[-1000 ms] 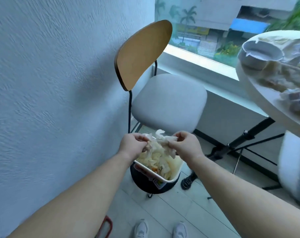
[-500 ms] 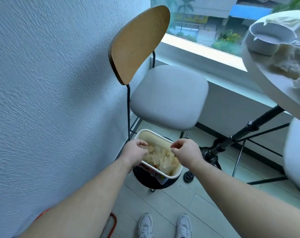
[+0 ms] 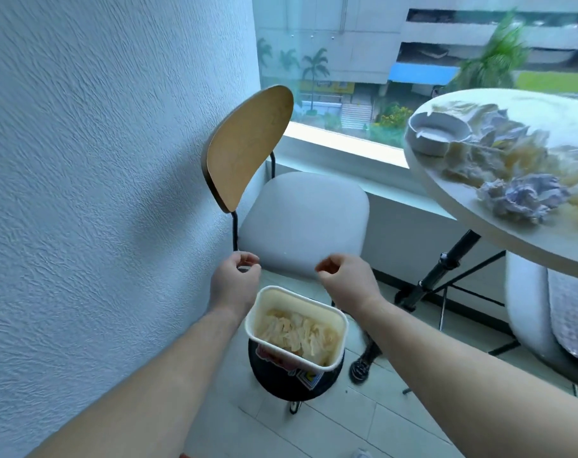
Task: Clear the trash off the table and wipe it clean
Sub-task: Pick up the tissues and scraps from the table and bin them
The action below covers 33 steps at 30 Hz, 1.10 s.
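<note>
tissue-filled white tub [image 3: 293, 301] atop black bin [image 3: 280, 385], crumpled tissues [image 3: 523, 197] on round table [image 3: 453, 193]

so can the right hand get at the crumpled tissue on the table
Probably yes: the right hand holds nothing, and the crumpled tissue lies near the table edge, nothing between them.

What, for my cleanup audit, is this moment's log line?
left hand: curled, empty | right hand: curled, empty | container: in bin | table: littered

Tub [image 3: 294, 299] sits on top of the bin [image 3: 281, 383] on the floor [image 3: 363, 421], crumpled paper [image 3: 297, 332] inside it. Chair [image 3: 304, 223] behind the bin, against the wall [image 3: 99, 160] at left. Right: worktop [image 3: 453, 190], bowl [image 3: 438, 135] at its left edge, crumpled tissues [image 3: 522, 196] along the near edge.
</note>
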### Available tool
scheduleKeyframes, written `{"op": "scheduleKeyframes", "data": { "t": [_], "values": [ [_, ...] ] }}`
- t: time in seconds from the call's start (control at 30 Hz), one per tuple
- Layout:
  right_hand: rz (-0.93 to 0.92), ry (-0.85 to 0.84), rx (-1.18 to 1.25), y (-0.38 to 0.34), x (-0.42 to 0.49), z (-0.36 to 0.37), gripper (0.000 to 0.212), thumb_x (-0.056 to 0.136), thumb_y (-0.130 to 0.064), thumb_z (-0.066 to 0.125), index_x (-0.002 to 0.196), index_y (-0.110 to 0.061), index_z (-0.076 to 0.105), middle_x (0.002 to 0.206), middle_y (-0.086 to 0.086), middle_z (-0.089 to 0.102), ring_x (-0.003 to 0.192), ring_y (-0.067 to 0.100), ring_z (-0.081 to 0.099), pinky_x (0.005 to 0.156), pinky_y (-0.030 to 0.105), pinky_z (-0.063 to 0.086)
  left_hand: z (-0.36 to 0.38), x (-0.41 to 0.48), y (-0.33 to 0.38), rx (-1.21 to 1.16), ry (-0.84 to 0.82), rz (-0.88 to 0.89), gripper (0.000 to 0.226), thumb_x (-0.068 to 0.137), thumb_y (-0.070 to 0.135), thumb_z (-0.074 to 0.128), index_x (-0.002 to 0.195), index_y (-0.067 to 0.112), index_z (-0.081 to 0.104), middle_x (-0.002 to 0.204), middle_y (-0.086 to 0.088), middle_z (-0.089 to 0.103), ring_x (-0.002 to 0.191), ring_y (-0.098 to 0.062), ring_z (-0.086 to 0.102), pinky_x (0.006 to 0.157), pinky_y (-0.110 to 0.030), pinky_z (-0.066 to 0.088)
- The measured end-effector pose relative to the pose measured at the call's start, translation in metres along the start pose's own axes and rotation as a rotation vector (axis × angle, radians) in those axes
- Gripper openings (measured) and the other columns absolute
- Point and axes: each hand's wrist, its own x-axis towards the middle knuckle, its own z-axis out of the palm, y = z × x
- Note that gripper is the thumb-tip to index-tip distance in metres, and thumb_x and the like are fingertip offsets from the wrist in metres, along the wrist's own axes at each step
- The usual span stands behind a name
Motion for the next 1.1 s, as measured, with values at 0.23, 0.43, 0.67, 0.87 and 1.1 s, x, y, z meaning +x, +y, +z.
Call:
{"op": "scheduleKeyframes", "data": {
  "t": [0.23,0.43,0.67,0.87,1.1],
  "values": [
    [-0.081,0.215,0.101,-0.043,-0.019,-0.070,0.018,0.091,-0.018,0.064,0.098,-0.025,0.079,0.091,-0.014,0.076,0.086,0.008,0.071,0.072,0.018,0.055,-0.002,-0.002,0.074,-0.135,-0.015,0.195,0.014,0.091,0.015,0.065,0.097,0.028,0.067,0.097,0.000,0.070,0.090,-0.019,0.067,0.075,-0.033,0.056],
    [-0.119,0.402,0.170,-0.049,-0.040,-0.143,0.016,0.091,-0.015,0.066,0.096,-0.023,0.079,0.084,-0.010,0.075,0.079,0.012,0.071,0.070,0.028,0.058,0.027,-0.014,0.139,-0.169,-0.101,0.348,0.016,0.093,0.011,0.064,0.102,0.023,0.068,0.100,0.008,0.069,0.092,-0.006,0.064,0.075,-0.026,0.051],
    [-0.117,0.585,0.266,-0.014,-0.053,-0.238,0.012,0.090,-0.016,0.067,0.091,-0.024,0.076,0.082,-0.003,0.076,0.076,0.016,0.074,0.067,0.039,0.065,0.106,-0.041,0.216,-0.224,-0.224,0.472,0.017,0.091,0.008,0.066,0.104,0.018,0.071,0.097,0.007,0.073,0.086,-0.011,0.067,0.079,-0.031,0.055],
    [-0.119,0.722,0.260,0.030,-0.054,-0.318,0.017,0.089,-0.012,0.070,0.084,-0.028,0.074,0.073,-0.008,0.073,0.064,0.011,0.067,0.061,0.027,0.054,0.184,-0.069,0.284,-0.245,-0.326,0.618,0.017,0.090,0.007,0.069,0.103,0.016,0.073,0.094,0.004,0.074,0.077,-0.011,0.066,0.071,-0.027,0.052],
    [-0.131,0.758,0.265,0.076,-0.043,-0.384,0.012,0.087,-0.013,0.072,0.089,-0.023,0.078,0.076,-0.005,0.075,0.072,0.015,0.072,0.075,0.043,0.064,0.252,-0.093,0.322,-0.222,-0.376,0.707,0.021,0.089,0.005,0.068,0.104,0.018,0.074,0.094,0.008,0.075,0.079,-0.009,0.068,0.076,-0.028,0.057]
  ]
}}
